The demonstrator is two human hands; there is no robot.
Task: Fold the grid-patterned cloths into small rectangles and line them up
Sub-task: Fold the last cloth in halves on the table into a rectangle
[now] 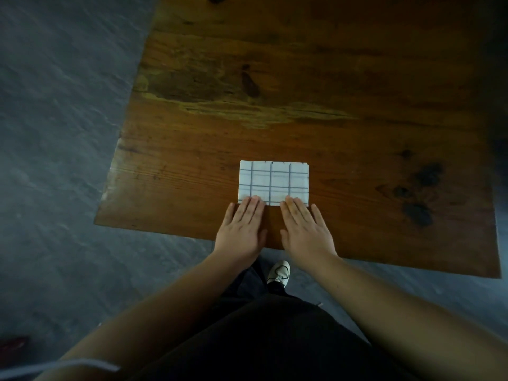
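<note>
One white cloth with a dark grid pattern [273, 180] lies folded into a small flat rectangle on the wooden table [330, 92], near its front edge. My left hand [242, 226] lies flat on the table with straight fingers, its fingertips resting on the cloth's near left edge. My right hand [305, 226] lies flat beside it, fingertips on the cloth's near right edge. Both palms face down and hold nothing. No other cloth is in view.
The table's left edge [121, 141] and front edge [165, 231] border a grey floor [55, 133]. Dark knots [420, 193] mark the wood at the right. My shoe [280, 272] and dark clothing show below the front edge.
</note>
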